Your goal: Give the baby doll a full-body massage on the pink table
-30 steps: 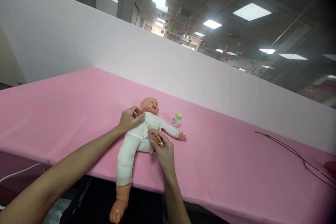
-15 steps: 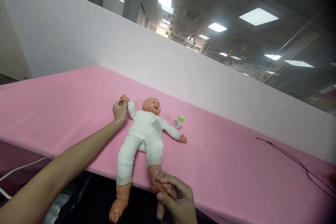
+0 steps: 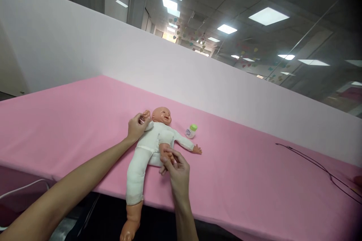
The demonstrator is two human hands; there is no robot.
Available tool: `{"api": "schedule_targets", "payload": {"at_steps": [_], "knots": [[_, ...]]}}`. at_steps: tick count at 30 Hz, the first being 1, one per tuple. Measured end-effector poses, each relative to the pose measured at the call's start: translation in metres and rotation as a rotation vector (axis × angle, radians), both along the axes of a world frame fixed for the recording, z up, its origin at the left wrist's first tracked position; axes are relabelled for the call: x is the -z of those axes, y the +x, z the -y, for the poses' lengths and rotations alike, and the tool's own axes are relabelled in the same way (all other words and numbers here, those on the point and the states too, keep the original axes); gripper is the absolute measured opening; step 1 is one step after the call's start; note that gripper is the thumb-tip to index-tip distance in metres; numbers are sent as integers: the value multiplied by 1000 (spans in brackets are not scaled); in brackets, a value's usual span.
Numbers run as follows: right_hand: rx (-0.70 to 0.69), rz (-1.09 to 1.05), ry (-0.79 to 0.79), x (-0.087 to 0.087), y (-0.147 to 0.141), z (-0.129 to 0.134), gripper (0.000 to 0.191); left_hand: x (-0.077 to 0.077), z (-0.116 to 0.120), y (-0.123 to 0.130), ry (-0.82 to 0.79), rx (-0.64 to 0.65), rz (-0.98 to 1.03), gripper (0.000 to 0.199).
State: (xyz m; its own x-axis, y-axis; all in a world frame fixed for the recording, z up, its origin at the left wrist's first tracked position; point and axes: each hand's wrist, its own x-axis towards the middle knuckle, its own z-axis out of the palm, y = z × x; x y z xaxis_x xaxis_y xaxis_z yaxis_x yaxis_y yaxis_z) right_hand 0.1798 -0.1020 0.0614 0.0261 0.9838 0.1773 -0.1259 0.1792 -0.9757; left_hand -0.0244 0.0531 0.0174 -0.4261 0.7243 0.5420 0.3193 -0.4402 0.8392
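A baby doll (image 3: 147, 142) in a white cloth suit lies on its back on the pink-covered table (image 3: 240, 180). My left hand (image 3: 137, 126) is closed around the doll's hand on the left side of the view, close to its head. With fingers and thumb, my right hand (image 3: 178, 169) grips the doll's foot on the right, and that leg is bent up toward the belly. The doll's other leg hangs over the table's front edge. Its other arm lies stretched out to the right. Near that arm stands a small jar with a green lid (image 3: 191, 131).
A white partition (image 3: 181, 79) runs along the table's back. Thin black cables (image 3: 316, 164) lie at the right, and a white cable (image 3: 25, 187) hangs at the left front.
My right hand has moved up with the doll's foot, bending that leg toward the belly. My left hand has brought the doll's arm inward, nearer its head.
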Motion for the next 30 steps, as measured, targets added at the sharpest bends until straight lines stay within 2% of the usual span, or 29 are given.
{"api": "schedule_targets", "payload": {"at_steps": [4,6,8,10,12,14,17,20,23,26,30], "knots": [[52,80,4,-4,33,57,36,3,-21,-19,-58,-156,390,38],[52,124,-28,-6,48,82,37,6,-28,-30,-108,-230,479,40],[5,165,-61,-10,54,96,38,8,-30,-36,-129,-280,472,40],[-43,177,-95,-14,53,96,38,6,-27,-36,-102,-285,406,39],[-50,149,-117,-19,46,81,39,3,-20,-29,-41,-231,314,36],[-50,119,-106,-20,35,54,42,-1,-10,-19,19,-138,188,32],[-55,84,-49,-14,16,8,43,-4,5,-4,41,30,-108,29],[-14,7,1,-4,0,-18,43,-3,11,3,19,131,-323,27],[37,22,5,-1,1,-10,43,0,5,0,7,70,-189,30],[52,62,-17,-3,20,23,43,4,-9,-11,-24,-61,91,35],[9,108,-73,-6,46,71,40,11,-25,-31,-151,-222,380,44]]}}
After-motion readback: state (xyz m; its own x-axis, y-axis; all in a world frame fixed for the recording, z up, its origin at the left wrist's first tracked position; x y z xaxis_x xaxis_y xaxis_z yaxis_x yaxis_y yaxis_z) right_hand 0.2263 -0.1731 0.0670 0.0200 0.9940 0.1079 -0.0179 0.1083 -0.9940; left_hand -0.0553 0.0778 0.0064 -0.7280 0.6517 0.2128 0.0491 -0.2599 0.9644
